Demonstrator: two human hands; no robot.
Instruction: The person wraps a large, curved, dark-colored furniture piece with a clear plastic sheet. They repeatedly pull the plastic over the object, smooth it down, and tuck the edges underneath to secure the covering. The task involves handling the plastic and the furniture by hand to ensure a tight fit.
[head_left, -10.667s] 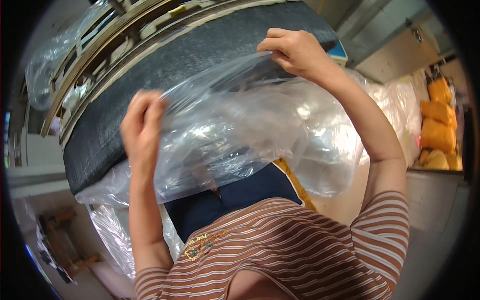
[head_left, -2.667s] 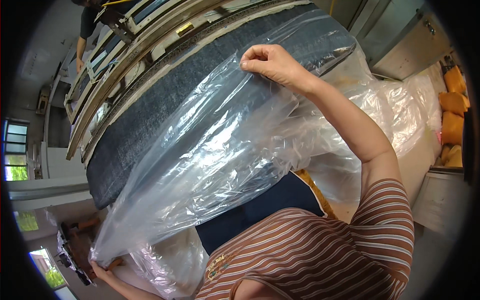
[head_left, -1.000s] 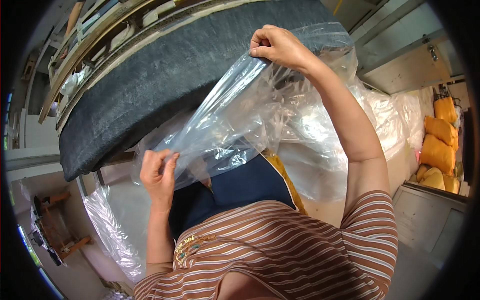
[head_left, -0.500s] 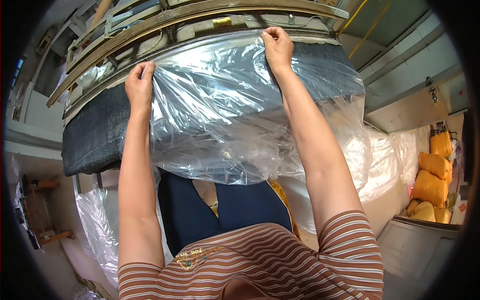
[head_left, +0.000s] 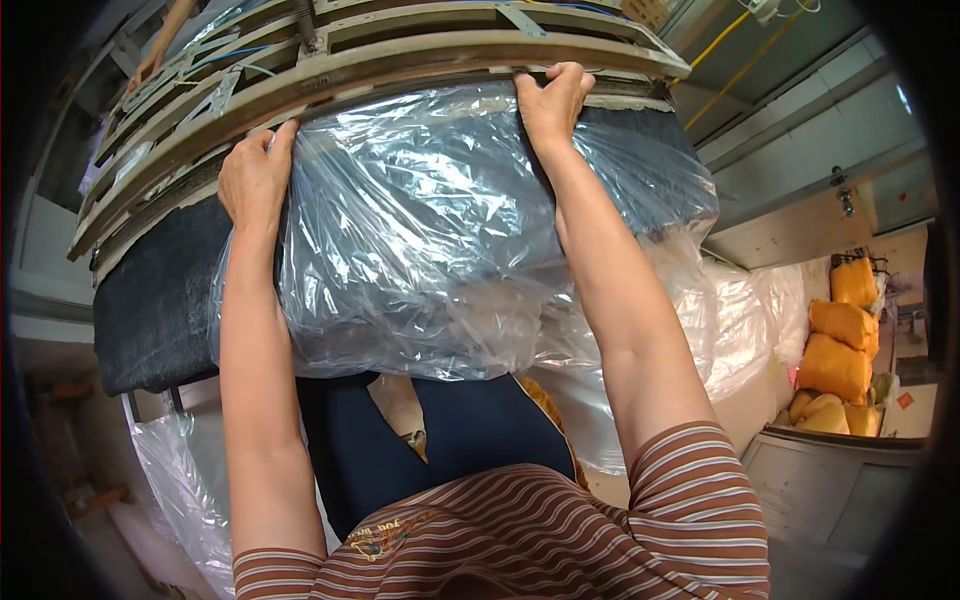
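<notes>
"Left hand (head_left: 255, 180) reaches well out from me, thumb and fingers pinching the far edge of the clear sheet (head_left: 400, 200); my right hand (head_left: 552, 105) pinches that same edge farther along."

"What lies beneath, biggest first?"

"A long, dark padded piece (head_left: 150, 300), set crosswise in front of me. Its left end is bare, while the clear sheet lies over the middle and runs on toward the right end. Along the far side curves a slatted wooden frame (head_left: 480, 58), its nearest rail just beside my fingertips."

"Why hold the sheet so wide?"

"With the hands apart, I'd say the film gets spread between them instead of bunching. Creases fan out from my right hand, so that grip seems to take some pull. The near side droops loose toward my dark trousers (head_left: 490, 430), probably because neither hand has hold of it there."

"Are you pressing the edge down onto anything?"

"I can't tell; my own knuckles hide too much."

"And smaller things?"

"Off to the right, a crumpled heap of plastic (head_left: 745, 330), joined to my sheet or not, I can't say. Beyond it, orange bundles (head_left: 836, 365) sit stacked, perhaps to save room."
</notes>
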